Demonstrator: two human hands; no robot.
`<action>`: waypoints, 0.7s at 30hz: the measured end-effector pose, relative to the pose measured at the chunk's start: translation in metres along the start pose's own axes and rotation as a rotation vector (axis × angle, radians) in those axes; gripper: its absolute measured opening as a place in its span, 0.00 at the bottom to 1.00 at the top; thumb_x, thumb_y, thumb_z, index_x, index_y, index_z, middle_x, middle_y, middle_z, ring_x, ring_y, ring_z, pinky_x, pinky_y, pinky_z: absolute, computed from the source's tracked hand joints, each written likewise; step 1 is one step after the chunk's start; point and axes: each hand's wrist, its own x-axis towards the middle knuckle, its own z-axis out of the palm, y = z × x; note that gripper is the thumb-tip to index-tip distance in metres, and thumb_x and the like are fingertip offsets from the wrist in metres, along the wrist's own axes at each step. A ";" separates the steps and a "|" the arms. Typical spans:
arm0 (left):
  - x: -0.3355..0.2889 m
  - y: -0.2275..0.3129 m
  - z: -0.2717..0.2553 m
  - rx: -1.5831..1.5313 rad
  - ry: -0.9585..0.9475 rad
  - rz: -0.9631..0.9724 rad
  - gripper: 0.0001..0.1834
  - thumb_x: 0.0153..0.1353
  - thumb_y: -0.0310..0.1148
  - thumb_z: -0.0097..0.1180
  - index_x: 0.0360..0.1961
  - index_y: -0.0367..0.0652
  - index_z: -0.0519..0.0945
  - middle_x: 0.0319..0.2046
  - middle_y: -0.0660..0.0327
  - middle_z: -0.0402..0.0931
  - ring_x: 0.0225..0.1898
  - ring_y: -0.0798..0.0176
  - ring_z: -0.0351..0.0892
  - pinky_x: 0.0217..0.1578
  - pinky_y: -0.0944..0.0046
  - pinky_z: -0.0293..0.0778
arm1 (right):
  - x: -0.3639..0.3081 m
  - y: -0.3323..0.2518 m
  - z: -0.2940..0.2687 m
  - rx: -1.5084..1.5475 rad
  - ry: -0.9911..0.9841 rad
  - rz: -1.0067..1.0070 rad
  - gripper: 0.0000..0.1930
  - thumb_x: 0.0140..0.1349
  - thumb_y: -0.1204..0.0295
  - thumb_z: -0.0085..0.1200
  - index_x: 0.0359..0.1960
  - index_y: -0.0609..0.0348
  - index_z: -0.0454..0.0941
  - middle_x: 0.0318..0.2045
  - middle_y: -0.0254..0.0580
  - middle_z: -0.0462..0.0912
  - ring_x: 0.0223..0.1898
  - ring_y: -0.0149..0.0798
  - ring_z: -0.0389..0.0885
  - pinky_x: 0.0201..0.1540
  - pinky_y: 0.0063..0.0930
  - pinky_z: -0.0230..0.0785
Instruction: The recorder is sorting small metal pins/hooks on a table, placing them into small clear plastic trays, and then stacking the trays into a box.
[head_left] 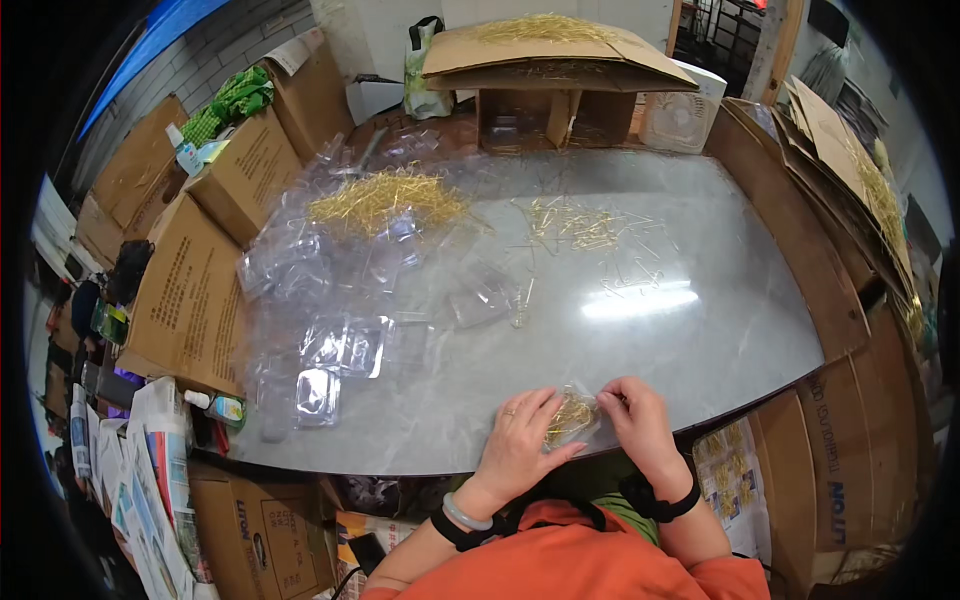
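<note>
Close to the table's near edge, a small clear plastic box (572, 418) with thin gold pin-like pieces inside is held between my two hands. My left hand (518, 437) grips it from the left, fingers over its far side and thumb along the near side. At the box's right edge, my right hand (641, 422) has its thumb and fingers pinched together. Farther off lies a heap of gold pin-like pieces (390, 200), with a looser scatter of gold pieces (575, 224) to its right. Many empty clear plastic boxes (318, 393) are piled on the left.
Cardboard boxes (190, 290) wall the grey table (600, 370) on the left, and a cardboard panel (800, 230) borders its right. An open carton (560, 60) stands at the back. Below right, filled packs (730, 470) lie in another carton. A small bottle (222, 407) sits at the left corner.
</note>
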 end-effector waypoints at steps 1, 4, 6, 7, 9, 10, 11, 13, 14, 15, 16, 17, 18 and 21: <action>0.000 0.000 0.000 -0.003 -0.004 -0.002 0.37 0.55 0.48 0.73 0.58 0.34 0.77 0.59 0.49 0.74 0.61 0.45 0.73 0.63 0.47 0.67 | -0.001 -0.003 -0.002 -0.055 0.006 -0.051 0.05 0.65 0.74 0.62 0.39 0.61 0.83 0.32 0.49 0.83 0.32 0.50 0.83 0.35 0.38 0.75; -0.001 -0.001 0.001 -0.013 -0.011 -0.004 0.37 0.55 0.48 0.73 0.59 0.33 0.77 0.59 0.49 0.74 0.61 0.45 0.73 0.63 0.47 0.67 | -0.013 -0.019 -0.001 -0.112 0.010 -0.190 0.04 0.65 0.76 0.61 0.40 0.59 0.83 0.33 0.48 0.82 0.34 0.53 0.83 0.36 0.41 0.75; -0.002 -0.002 0.002 -0.007 -0.015 -0.010 0.37 0.55 0.47 0.73 0.59 0.33 0.77 0.60 0.49 0.74 0.62 0.45 0.72 0.63 0.47 0.67 | -0.021 -0.030 0.003 -0.080 0.053 -0.249 0.03 0.64 0.78 0.60 0.39 0.59 0.82 0.33 0.46 0.81 0.34 0.53 0.83 0.37 0.43 0.75; -0.002 -0.003 0.002 -0.006 -0.016 -0.010 0.37 0.55 0.47 0.73 0.59 0.33 0.77 0.60 0.49 0.74 0.62 0.45 0.72 0.64 0.47 0.67 | -0.022 -0.030 0.004 -0.080 0.101 -0.187 0.04 0.64 0.78 0.60 0.39 0.59 0.82 0.34 0.46 0.81 0.34 0.53 0.83 0.37 0.42 0.75; -0.002 -0.001 0.000 -0.005 -0.017 -0.012 0.37 0.55 0.47 0.73 0.59 0.33 0.77 0.60 0.49 0.74 0.62 0.45 0.72 0.64 0.47 0.66 | -0.023 -0.029 0.007 -0.080 0.197 -0.064 0.05 0.63 0.79 0.60 0.40 0.59 0.83 0.34 0.45 0.81 0.34 0.53 0.83 0.36 0.42 0.75; -0.001 0.000 0.000 -0.005 -0.017 -0.012 0.37 0.55 0.47 0.73 0.59 0.33 0.77 0.60 0.49 0.74 0.62 0.45 0.72 0.64 0.47 0.66 | -0.024 -0.028 0.006 -0.114 0.162 -0.127 0.05 0.63 0.79 0.60 0.39 0.59 0.83 0.35 0.45 0.81 0.34 0.53 0.83 0.36 0.42 0.76; -0.001 0.000 0.000 -0.002 -0.019 -0.006 0.37 0.55 0.47 0.73 0.59 0.33 0.77 0.60 0.49 0.74 0.62 0.45 0.72 0.64 0.47 0.66 | -0.025 -0.028 0.006 -0.147 0.128 -0.190 0.05 0.62 0.78 0.60 0.39 0.59 0.83 0.35 0.45 0.81 0.34 0.53 0.83 0.36 0.42 0.76; -0.002 -0.002 0.001 0.004 -0.020 0.007 0.36 0.54 0.47 0.73 0.59 0.34 0.77 0.60 0.49 0.73 0.61 0.44 0.73 0.64 0.47 0.66 | -0.025 -0.028 0.003 -0.164 0.041 -0.247 0.05 0.62 0.78 0.61 0.39 0.59 0.83 0.36 0.44 0.81 0.33 0.52 0.83 0.35 0.43 0.76; -0.002 -0.002 0.001 0.002 -0.022 0.008 0.36 0.55 0.46 0.73 0.59 0.34 0.77 0.60 0.49 0.73 0.61 0.45 0.73 0.64 0.47 0.66 | -0.024 -0.029 -0.001 -0.148 -0.010 -0.242 0.05 0.62 0.78 0.61 0.38 0.58 0.83 0.35 0.44 0.81 0.33 0.52 0.84 0.35 0.43 0.76; -0.002 -0.002 0.000 0.000 -0.024 0.008 0.36 0.55 0.46 0.73 0.59 0.34 0.77 0.60 0.49 0.74 0.61 0.45 0.73 0.64 0.47 0.66 | -0.021 -0.029 -0.005 -0.131 -0.062 -0.236 0.04 0.61 0.77 0.61 0.38 0.58 0.83 0.35 0.44 0.82 0.33 0.52 0.84 0.35 0.43 0.76; -0.001 -0.002 0.000 -0.007 -0.026 0.012 0.36 0.55 0.46 0.73 0.58 0.34 0.77 0.60 0.49 0.74 0.61 0.45 0.73 0.64 0.47 0.66 | -0.013 -0.029 -0.010 -0.159 -0.071 -0.191 0.04 0.62 0.75 0.61 0.38 0.57 0.84 0.34 0.44 0.83 0.33 0.51 0.84 0.35 0.42 0.76; -0.001 -0.002 0.000 -0.007 -0.021 0.015 0.35 0.55 0.46 0.73 0.58 0.34 0.77 0.60 0.49 0.74 0.61 0.45 0.73 0.64 0.47 0.66 | -0.005 -0.030 -0.011 -0.190 -0.065 -0.159 0.05 0.62 0.73 0.62 0.38 0.57 0.84 0.34 0.45 0.83 0.33 0.50 0.85 0.35 0.42 0.76; -0.001 -0.003 0.001 -0.007 -0.017 0.019 0.35 0.55 0.45 0.73 0.58 0.34 0.77 0.60 0.50 0.74 0.61 0.45 0.73 0.64 0.47 0.66 | 0.004 -0.030 -0.011 -0.221 -0.059 -0.127 0.05 0.62 0.72 0.62 0.39 0.57 0.84 0.33 0.45 0.84 0.33 0.50 0.85 0.35 0.42 0.76; -0.002 -0.004 0.000 -0.012 -0.018 0.024 0.34 0.55 0.44 0.72 0.58 0.34 0.78 0.60 0.50 0.74 0.61 0.46 0.73 0.63 0.47 0.66 | 0.020 -0.045 -0.008 -0.324 -0.044 -0.116 0.10 0.60 0.66 0.65 0.39 0.57 0.85 0.33 0.45 0.84 0.32 0.49 0.85 0.35 0.42 0.77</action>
